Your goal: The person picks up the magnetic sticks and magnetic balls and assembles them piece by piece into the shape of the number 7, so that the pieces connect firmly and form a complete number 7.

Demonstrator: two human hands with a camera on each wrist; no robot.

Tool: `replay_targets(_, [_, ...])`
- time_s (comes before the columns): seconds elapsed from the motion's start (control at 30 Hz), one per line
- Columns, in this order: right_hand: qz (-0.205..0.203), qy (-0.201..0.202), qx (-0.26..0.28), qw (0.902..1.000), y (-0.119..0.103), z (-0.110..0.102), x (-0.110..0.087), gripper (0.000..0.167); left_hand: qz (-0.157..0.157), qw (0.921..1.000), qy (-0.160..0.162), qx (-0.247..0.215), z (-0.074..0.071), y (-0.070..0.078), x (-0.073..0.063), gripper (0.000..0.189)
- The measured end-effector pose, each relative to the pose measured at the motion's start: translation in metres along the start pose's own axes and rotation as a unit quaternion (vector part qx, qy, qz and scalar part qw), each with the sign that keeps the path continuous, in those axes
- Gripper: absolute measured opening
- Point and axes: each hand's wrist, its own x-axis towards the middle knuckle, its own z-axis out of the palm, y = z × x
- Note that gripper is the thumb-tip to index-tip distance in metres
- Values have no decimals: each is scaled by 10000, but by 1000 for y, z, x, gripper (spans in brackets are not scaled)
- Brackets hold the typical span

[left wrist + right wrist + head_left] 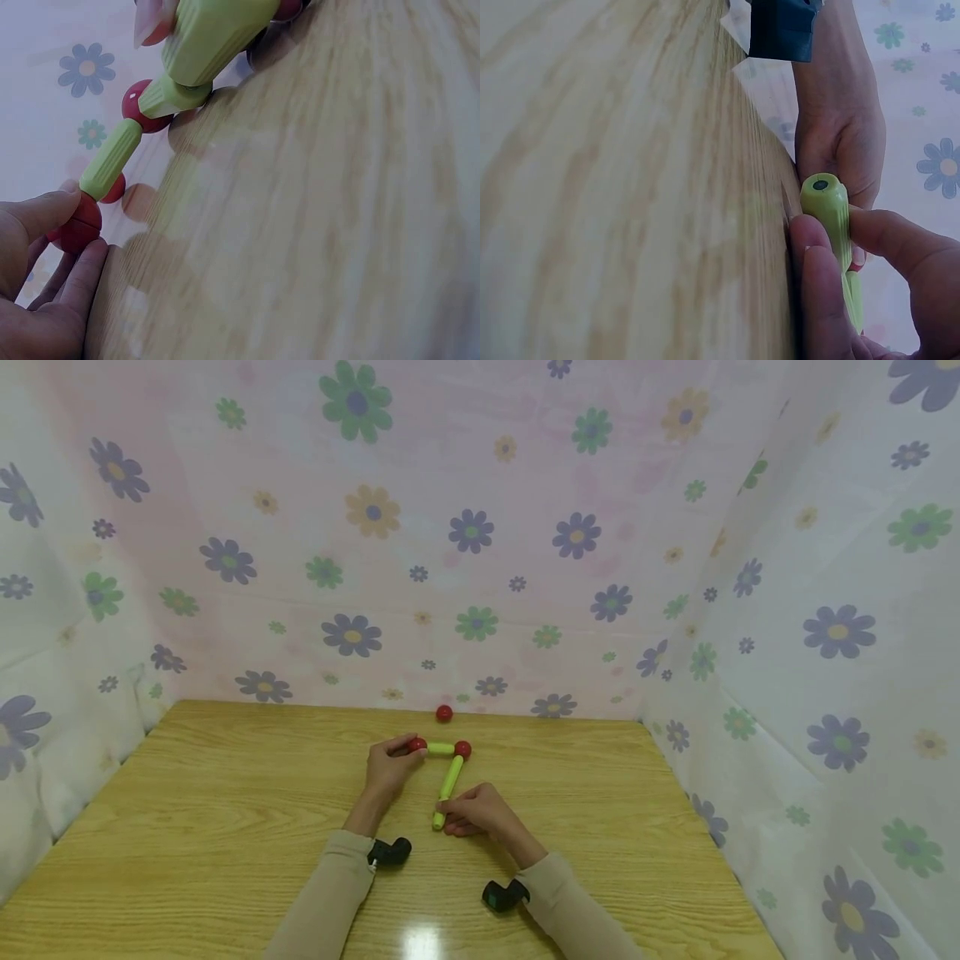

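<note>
My left hand (392, 770) pinches a red ball (84, 226) between thumb and fingers, low over the wooden table. A short yellow-green rod (440, 749) joins that ball to a second red ball (462, 749). From the second ball, a yellow-green rod (453, 774) slants toward me, with another yellow-green rod (826, 206) at its near end. My right hand (483, 810) pinches this nearest rod between thumb and fingers. A dark round inset shows in the rod's free end. In the right wrist view, my left hand (838, 154) appears behind the rod.
A loose red ball (444, 713) lies at the table's back edge, by the flowered cloth (420, 635). Cloth also hangs on both sides of the wooden table (225, 793). Black cameras are strapped at my left wrist (390, 852) and right wrist (504, 896).
</note>
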Motion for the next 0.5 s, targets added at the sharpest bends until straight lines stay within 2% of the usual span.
replay_targets(0.27, [-42,-19,-122,9999,1,-1,2,24,35,10000,-7,-49,0,2,-2,44])
replay_targets(0.5, [-92,8,-433,9990,-1,-2,2,21,85,10000,18,0,1,1,-1,44])
